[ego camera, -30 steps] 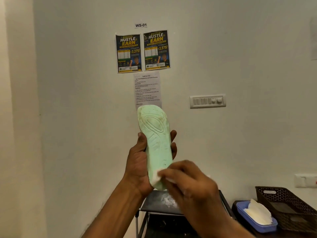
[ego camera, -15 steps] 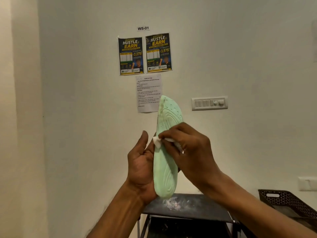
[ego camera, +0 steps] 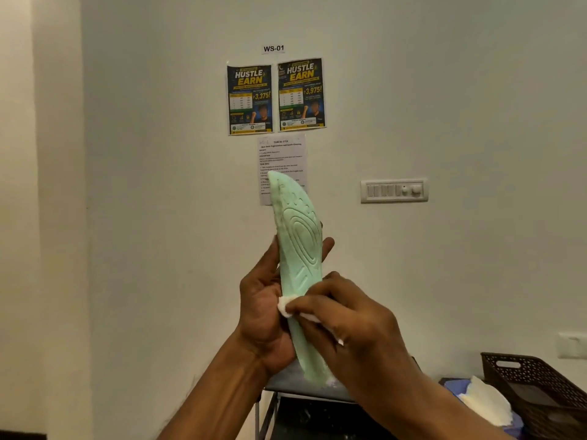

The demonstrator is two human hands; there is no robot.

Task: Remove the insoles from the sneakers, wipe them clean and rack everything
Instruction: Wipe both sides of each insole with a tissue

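Observation:
A pale green insole (ego camera: 298, 249) stands upright in mid-air in front of the wall, its ribbed underside facing me. My left hand (ego camera: 263, 309) grips it from behind, around its lower half. My right hand (ego camera: 352, 325) presses a small white wipe (ego camera: 286, 308) against the insole's lower middle, fingers closed on the wipe. The insole's heel end is partly hidden behind my right hand. No sneakers are in view.
A dark metal rack (ego camera: 305, 392) stands below my hands, against the wall. At the lower right a blue tub of white wipes (ego camera: 486, 404) sits beside a dark brown perforated basket (ego camera: 540, 385). Posters and a switch panel (ego camera: 394, 191) hang on the wall.
My right hand with the wipe went up the insole from the heel, then came back down to its lower middle. The insole has turned slightly in my left hand.

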